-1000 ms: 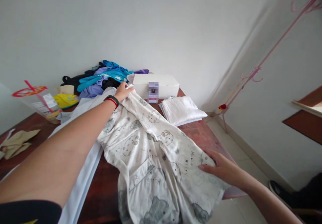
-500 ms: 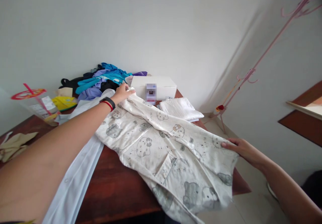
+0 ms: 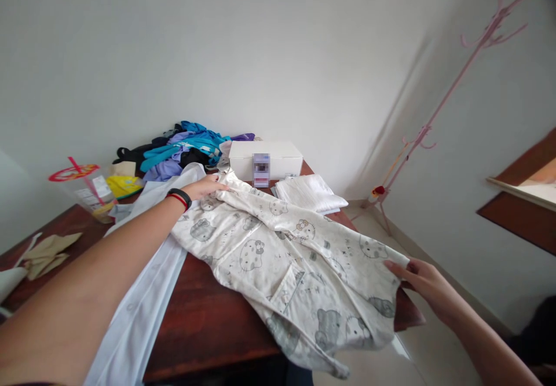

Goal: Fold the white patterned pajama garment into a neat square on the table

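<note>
A white pajama shirt with a grey cat-face print and a chest pocket is stretched across the table, its lower end hanging over the front edge. My left hand grips its far end near the collar, fingers closed on the cloth with the thumb hidden. At the right, my right hand pinches the near right corner between thumb and fingers. Some creases run along the cloth between both hands. Under my left forearm lies a white buttoned shirt, partly covered.
A heap of blue, purple and black clothes lies by the wall, beside a white box. Folded white cloth sits at right. A plastic cup with a straw and beige cloth are left. A pink coat rack stands right.
The view has shifted slightly. My left hand has moved a little down from the shirt's far tip, and its fingers lie flatter. The shirt's right corner is still in my right hand.
</note>
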The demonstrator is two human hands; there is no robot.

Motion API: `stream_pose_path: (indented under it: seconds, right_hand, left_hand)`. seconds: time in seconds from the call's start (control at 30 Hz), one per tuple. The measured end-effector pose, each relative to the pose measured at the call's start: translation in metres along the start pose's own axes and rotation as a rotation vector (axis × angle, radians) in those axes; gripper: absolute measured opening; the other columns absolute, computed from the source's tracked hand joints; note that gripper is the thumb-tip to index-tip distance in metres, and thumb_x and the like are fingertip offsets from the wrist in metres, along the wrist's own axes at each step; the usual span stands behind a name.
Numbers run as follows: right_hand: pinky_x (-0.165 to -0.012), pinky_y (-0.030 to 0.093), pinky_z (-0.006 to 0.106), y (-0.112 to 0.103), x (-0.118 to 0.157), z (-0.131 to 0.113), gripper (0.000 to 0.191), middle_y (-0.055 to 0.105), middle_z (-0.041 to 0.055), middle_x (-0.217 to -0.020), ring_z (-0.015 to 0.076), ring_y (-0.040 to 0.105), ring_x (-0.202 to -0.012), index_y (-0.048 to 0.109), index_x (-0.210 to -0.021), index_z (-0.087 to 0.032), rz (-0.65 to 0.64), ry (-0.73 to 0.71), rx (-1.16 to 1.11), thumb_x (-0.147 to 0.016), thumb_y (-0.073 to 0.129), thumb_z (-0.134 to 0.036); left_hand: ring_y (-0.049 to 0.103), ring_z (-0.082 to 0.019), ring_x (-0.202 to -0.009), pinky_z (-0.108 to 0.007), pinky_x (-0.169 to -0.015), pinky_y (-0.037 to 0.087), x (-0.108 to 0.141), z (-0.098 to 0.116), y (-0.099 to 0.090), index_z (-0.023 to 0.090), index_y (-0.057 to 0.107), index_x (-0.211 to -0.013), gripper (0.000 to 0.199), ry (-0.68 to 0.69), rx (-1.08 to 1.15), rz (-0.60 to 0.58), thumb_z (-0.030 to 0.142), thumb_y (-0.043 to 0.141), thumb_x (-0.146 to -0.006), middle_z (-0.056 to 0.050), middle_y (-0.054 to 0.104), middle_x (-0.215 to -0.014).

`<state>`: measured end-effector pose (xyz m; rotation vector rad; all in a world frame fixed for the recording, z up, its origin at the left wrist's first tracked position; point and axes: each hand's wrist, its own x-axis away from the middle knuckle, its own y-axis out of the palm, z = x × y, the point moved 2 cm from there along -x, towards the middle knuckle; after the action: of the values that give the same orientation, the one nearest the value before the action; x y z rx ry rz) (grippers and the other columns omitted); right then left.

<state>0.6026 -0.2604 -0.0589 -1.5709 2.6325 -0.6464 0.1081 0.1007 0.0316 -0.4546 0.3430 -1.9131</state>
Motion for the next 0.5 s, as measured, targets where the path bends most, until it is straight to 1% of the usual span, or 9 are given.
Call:
stream_pose_path:
  seconds: [0.07,0.1,0.17,0.23,0.3,0.37,0.4,0.43,0.5]
  right_hand:
    - [-0.074,0.063,0.039,0.004,0.002,0.002,0.048,0.079,0.0116,-0.091,0.0306,0.075,-0.083,0.075,-0.098,-0.017,0.059,-0.041,-0.146,-0.073,0.08,-0.057]
    - [-0.071,0.063,0.039,0.006,0.002,0.003,0.047,0.079,0.0108,-0.09,0.0303,0.075,-0.081,0.073,-0.1,-0.018,0.071,-0.057,-0.195,-0.074,0.079,-0.057]
    - [-0.061,0.062,0.038,0.01,-0.001,0.0,0.047,0.077,0.0079,-0.081,0.0284,0.074,-0.071,0.07,-0.104,-0.02,0.101,-0.08,-0.238,-0.076,0.077,-0.057]
    - [-0.05,0.059,0.035,0.013,-0.004,-0.005,0.049,0.073,0.004,-0.07,0.0262,0.071,-0.061,0.067,-0.107,-0.021,0.162,-0.116,-0.256,-0.078,0.074,-0.059]
    - [-0.047,0.057,0.034,0.012,-0.005,-0.014,0.05,0.07,0.0019,-0.066,0.0254,0.07,-0.058,0.064,-0.11,-0.023,0.244,-0.167,-0.288,-0.078,0.073,-0.061]
    - [-0.052,0.06,0.035,0.006,0.0,-0.028,0.05,0.072,0.0025,-0.07,0.0266,0.072,-0.063,0.063,-0.11,-0.024,0.312,-0.206,-0.341,-0.077,0.074,-0.06]
    - [-0.055,0.061,0.037,0.002,0.005,-0.035,0.049,0.073,0.0035,-0.073,0.0274,0.073,-0.066,0.062,-0.109,-0.025,0.346,-0.211,-0.369,-0.076,0.075,-0.059]
    - [-0.056,0.062,0.038,-0.005,0.01,-0.043,0.047,0.074,0.0045,-0.076,0.0279,0.073,-0.068,0.062,-0.107,-0.025,0.378,-0.208,-0.395,-0.075,0.077,-0.057]
    - [-0.055,0.061,0.036,-0.022,0.023,-0.06,0.04,0.074,0.0071,-0.079,0.0272,0.072,-0.067,0.063,-0.102,-0.025,0.433,-0.188,-0.423,-0.076,0.078,-0.051]
  left_hand:
    - [0.07,-0.024,-0.096,-0.033,-0.085,0.057,0.008,0.008,-0.006,0.012,0.066,-0.108,0.061,0.036,0.044,-0.011,0.039,0.094,-0.061,-0.004,0.076,-0.096]
    - [0.07,-0.024,-0.096,-0.034,-0.085,0.057,0.014,0.013,-0.01,0.011,0.066,-0.109,0.059,0.054,0.065,-0.018,0.038,0.093,-0.064,-0.004,0.076,-0.097]
    - [0.07,-0.024,-0.097,-0.035,-0.085,0.058,0.03,0.026,-0.021,0.012,0.067,-0.11,0.059,0.088,0.09,-0.021,0.036,0.094,-0.064,-0.003,0.076,-0.098]
    - [0.07,-0.025,-0.098,-0.036,-0.087,0.058,0.053,0.04,-0.031,0.013,0.067,-0.111,0.061,0.123,0.102,-0.023,0.034,0.096,-0.061,-0.003,0.076,-0.098]
    - [0.07,-0.028,-0.102,-0.038,-0.09,0.059,0.081,0.056,-0.042,0.013,0.069,-0.112,0.065,0.163,0.107,-0.035,0.035,0.097,-0.058,-0.005,0.077,-0.099]
    - [0.069,-0.032,-0.108,-0.042,-0.093,0.059,0.115,0.071,-0.052,0.014,0.069,-0.116,0.068,0.226,0.123,-0.034,0.036,0.096,-0.058,-0.006,0.077,-0.103]
    - [0.069,-0.034,-0.109,-0.045,-0.093,0.059,0.134,0.077,-0.058,0.015,0.07,-0.118,0.069,0.254,0.146,-0.002,0.037,0.095,-0.058,-0.006,0.077,-0.105]
    - [0.069,-0.036,-0.109,-0.047,-0.092,0.06,0.154,0.081,-0.063,0.016,0.071,-0.117,0.068,0.263,0.162,0.053,0.037,0.095,-0.057,-0.006,0.077,-0.103]
    - [0.07,-0.04,-0.107,-0.05,-0.087,0.061,0.194,0.086,-0.074,0.019,0.073,-0.115,0.069,0.254,0.174,0.197,0.035,0.093,-0.052,-0.002,0.078,-0.093]
